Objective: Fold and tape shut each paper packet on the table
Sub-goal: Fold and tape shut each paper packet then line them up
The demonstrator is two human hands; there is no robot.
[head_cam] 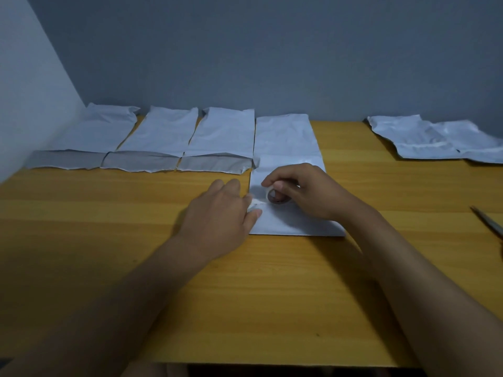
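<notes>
Center of frame, wooden table (272, 295), one white paper packet (288, 164) lies flat with its near end folded up toward the middle, fold edge running across it just under the hands. Right hand (304, 191) sits on the packet, fingers curled around a small roll of white tape (276, 195), roll standing on edge and touching the paper at the flap edge. A short strip of tape (257, 200) runs left from the roll along the seam. Left hand (217, 213) comes in from lower left, palm down, fingers mostly straight, thumb and fingertip pressing the free tape end down at the packet's left edge; not wrapped around anything. Upper left of frame, three more packets (160, 140) lie side by side in a row along the grey wall (272, 50), each with its near end folded over, grey underside showing, edges nearly touching; cannot tell if any are taped. The rightmost of those three sits just beside the packet being worked. Upper right, well apart from the rest, two crumpled packets (435, 137) lie overlapped near the table's back edge. Right edge of frame, mid-height, scissors (488, 220) on the table, only partly in view.
</notes>
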